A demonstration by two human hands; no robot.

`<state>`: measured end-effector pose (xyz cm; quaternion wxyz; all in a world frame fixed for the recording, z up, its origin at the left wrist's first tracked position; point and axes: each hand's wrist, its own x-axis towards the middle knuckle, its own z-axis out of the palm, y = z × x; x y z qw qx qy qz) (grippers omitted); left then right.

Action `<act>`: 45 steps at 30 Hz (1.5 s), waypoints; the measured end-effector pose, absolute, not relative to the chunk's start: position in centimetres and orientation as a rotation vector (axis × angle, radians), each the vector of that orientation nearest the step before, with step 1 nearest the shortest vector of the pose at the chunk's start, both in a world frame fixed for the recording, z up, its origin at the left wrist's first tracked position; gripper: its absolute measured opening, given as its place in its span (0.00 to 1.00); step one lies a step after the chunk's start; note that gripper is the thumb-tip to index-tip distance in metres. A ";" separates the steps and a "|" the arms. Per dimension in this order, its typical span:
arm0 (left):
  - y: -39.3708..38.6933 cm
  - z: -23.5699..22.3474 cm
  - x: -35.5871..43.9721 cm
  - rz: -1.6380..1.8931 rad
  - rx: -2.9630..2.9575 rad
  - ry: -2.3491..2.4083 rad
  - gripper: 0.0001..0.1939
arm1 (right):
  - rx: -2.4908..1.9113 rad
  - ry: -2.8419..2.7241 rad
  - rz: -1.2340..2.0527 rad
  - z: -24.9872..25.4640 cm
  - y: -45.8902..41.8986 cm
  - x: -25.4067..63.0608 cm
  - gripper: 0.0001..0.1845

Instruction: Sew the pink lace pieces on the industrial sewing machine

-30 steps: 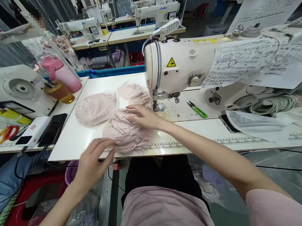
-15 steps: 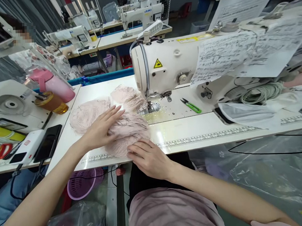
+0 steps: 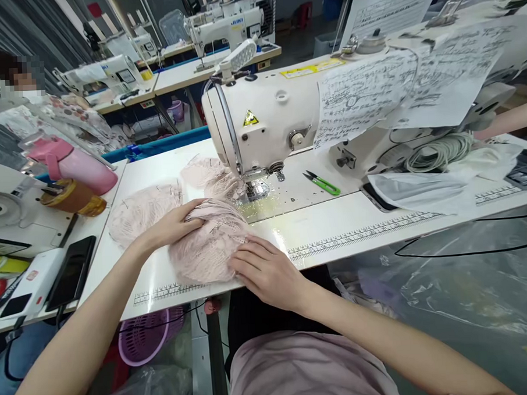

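Observation:
Gathered pale pink lace fabric (image 3: 208, 246) lies in rounded pieces on the sewing table by the front edge. My left hand (image 3: 177, 224) is closed on the upper left of the nearest piece, its thumb on top and the other fingers partly hidden in the folds. At the lower right edge of that piece, my right hand (image 3: 262, 270) pinches the lace with fingers together; its thumb is hidden. More of the lace reaches back to the presser foot (image 3: 250, 191) of the white sewing machine (image 3: 264, 116). Another rounded lace part (image 3: 146, 211) lies to the left.
Green thread snips (image 3: 321, 183) lie right of the needle area. A face mask (image 3: 416, 192) and a coil of cord (image 3: 438, 152) are farther right. At left stand a pink bottle (image 3: 76, 162), an amber cup (image 3: 74, 198) and a black phone (image 3: 72, 273). A co-worker (image 3: 63, 113) sits behind.
My left hand has gone from lying flat on the lace to gripping it, lifting and folding its upper edge toward me. My right hand stays at the lower right edge. The view has shifted slightly.

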<state>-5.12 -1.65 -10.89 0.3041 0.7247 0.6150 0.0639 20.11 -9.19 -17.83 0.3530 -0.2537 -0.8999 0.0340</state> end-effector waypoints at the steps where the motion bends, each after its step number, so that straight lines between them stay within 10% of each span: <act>1: -2.2 -11.1 -5.4 0.169 1.886 1.672 0.35 | -0.680 -2.324 0.100 -17.8 -8.9 20.4 0.10; 17: -9.1 -11.8 -4.6 0.395 2.376 1.796 0.44 | -0.613 -2.407 0.234 -16.4 -8.9 18.1 0.15; 24: -5.9 -11.4 -6.6 0.282 1.698 1.878 0.53 | -0.691 -2.430 0.315 -16.3 -8.5 18.8 0.11; 36: -8.5 -11.8 -5.5 0.597 1.739 1.763 0.25 | -0.655 -2.358 0.188 -17.0 -8.3 18.1 0.14; 45: -13.6 -15.4 -3.2 0.979 2.569 1.710 0.11 | -0.765 -2.370 0.162 -15.4 -5.6 16.6 0.44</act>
